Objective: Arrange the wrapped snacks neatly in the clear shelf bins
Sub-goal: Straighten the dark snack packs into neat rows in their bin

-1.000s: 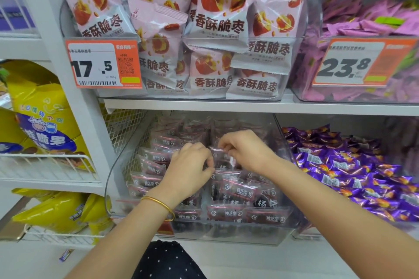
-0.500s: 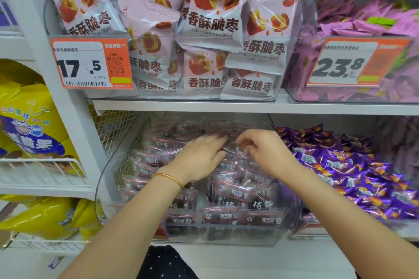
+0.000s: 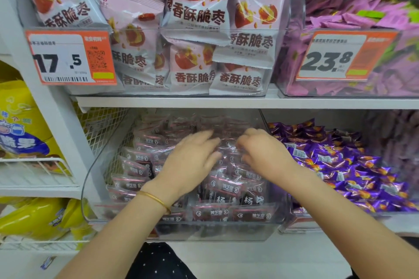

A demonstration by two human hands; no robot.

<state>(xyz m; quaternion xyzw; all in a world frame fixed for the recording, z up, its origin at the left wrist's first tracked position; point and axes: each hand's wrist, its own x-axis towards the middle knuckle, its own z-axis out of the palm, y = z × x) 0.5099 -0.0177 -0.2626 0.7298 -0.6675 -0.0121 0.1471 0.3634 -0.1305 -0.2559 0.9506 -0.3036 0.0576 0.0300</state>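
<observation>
Fabric point(image 3: 158, 263), dark with white dots, shows nearest to me, below the clear plastic shelf bin point(image 3: 215, 232). A thin gold bangle point(image 3: 156, 199) circles my left wrist, which crosses over the bin's front wall. Inside the bin lie the small dark red wrapped snacks point(image 3: 226, 189), in overlapping rows from the front wall up toward the back.

My left hand point(image 3: 192, 161) rests on top of them near the bin's middle, palm down, fingers stretched out and close together. My right hand point(image 3: 263, 154) sits just beside it, toward the bin's right wall, with its fingers bent down onto the packets. Blur hides the tips, so I cannot tell whether they pinch a packet or only press.

Right of the bin is a heap of shiny purple wrapped candies point(image 3: 340, 165). Left of it, past a white wire mesh side, are large yellow bags point(image 3: 22, 120). Above the bin runs a white shelf board point(image 3: 172, 102), and above that stand pale pink snack bags printed with red fruit point(image 3: 197, 16), with an orange and white price tag reading 17.5 point(image 3: 70, 56) up to the left and another reading 23.8 point(image 3: 337, 56) up to the right.
</observation>
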